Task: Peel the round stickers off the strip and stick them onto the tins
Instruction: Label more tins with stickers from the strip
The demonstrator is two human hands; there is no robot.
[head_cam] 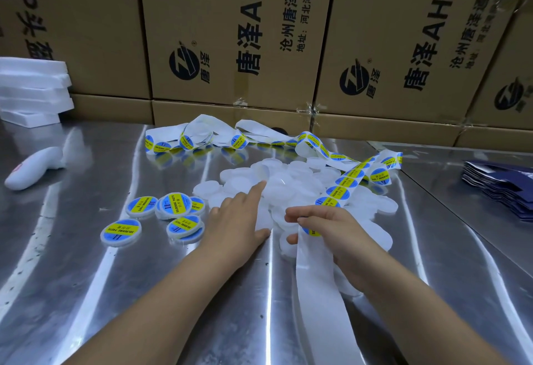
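A heap of plain white round tins (291,189) lies in the middle of the steel table (115,292). My left hand (239,220) reaches over its near left edge with the forefinger stretched out onto a tin. My right hand (326,229) grips the sticker strip (349,176) at a blue-and-yellow round sticker (313,230); bare white backing hangs below it toward me. The strip runs back right, then loops along the far side of the heap. Several labelled tins (173,206) lie to the left of my left hand.
Printed cardboard boxes (236,36) wall off the back of the table. White foam slabs (31,91) are stacked at the far left, a white handheld device (34,170) lies below them, and a pile of dark blue flat cartons (501,189) sits at the right.
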